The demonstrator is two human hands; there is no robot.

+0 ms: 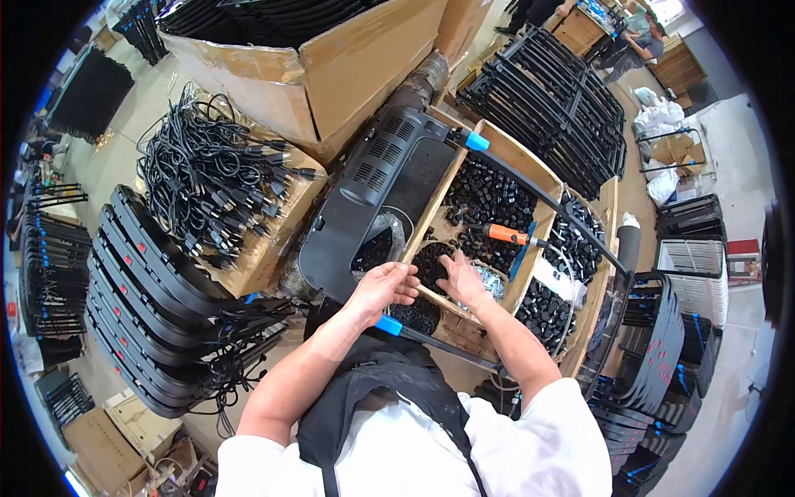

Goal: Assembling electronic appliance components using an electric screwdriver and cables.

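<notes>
My left hand [385,286] lies flat, fingers apart, on the near end of a long black plastic panel [373,178] with vent slots. The panel leans on a wooden compartment tray [517,153]. My right hand [464,277] reaches into the tray, its fingertips in a round heap of tiny black parts [426,258]; whether it holds any is hidden. An orange-handled screwdriver [507,235] lies in the tray just beyond my right hand. Other compartments hold black knobs [489,195].
A pile of black cables [207,182] sits on a cardboard box to the left, above stacked black panels [141,282]. A big open carton [348,74] stands behind. Black frames [555,99] are stacked at the back right, more panels [662,348] at the right. A person [638,37] is far off.
</notes>
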